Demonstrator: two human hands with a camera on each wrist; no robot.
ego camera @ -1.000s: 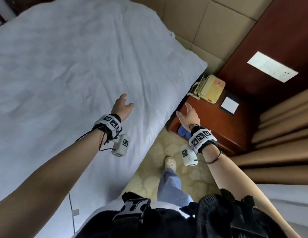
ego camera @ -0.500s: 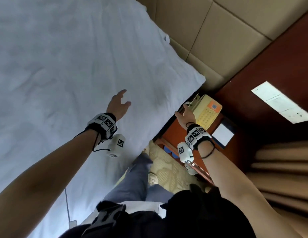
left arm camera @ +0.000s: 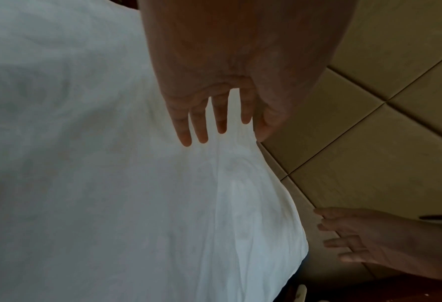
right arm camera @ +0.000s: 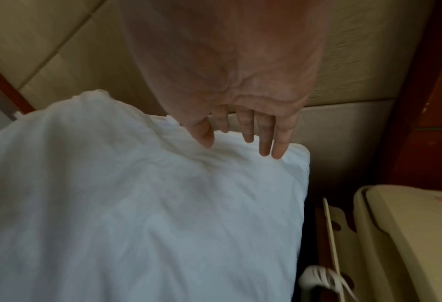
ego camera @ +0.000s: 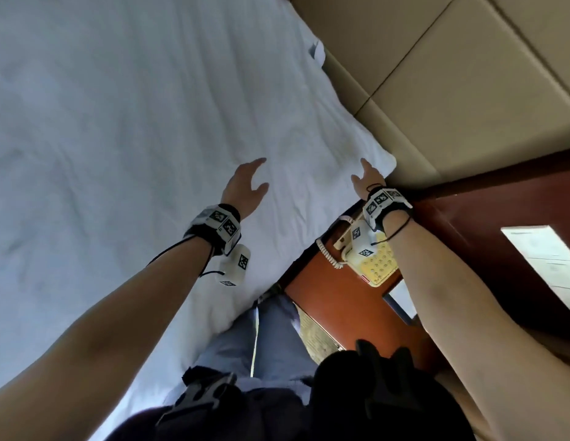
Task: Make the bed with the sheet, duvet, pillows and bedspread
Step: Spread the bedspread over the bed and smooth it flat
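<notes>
A white sheet (ego camera: pixel 134 138) covers the bed up to the padded beige headboard (ego camera: pixel 452 74). My left hand (ego camera: pixel 245 183) hovers over the sheet near the head end, fingers straight and spread, holding nothing. In the left wrist view the left hand's fingers (left arm camera: pixel 201 122) point at a crease in the sheet (left arm camera: pixel 137 204). My right hand (ego camera: pixel 364 178) reaches over the sheet's near corner by the headboard, fingers extended. The right wrist view shows its fingertips (right arm camera: pixel 266 147) just above the corner of the sheet (right arm camera: pixel 292 163); I cannot tell if they touch it.
A reddish wooden nightstand (ego camera: pixel 325 300) stands tight against the bed on the right. On it sits a cream telephone (ego camera: pixel 372 262) with a coiled cord, under my right wrist. My legs stand in the narrow gap between bed and nightstand.
Both hands have moved toward the headboard. The right hand went from above the nightstand and telephone to the sheet's corner; the left advanced along the sheet. The view leaned in closer.
</notes>
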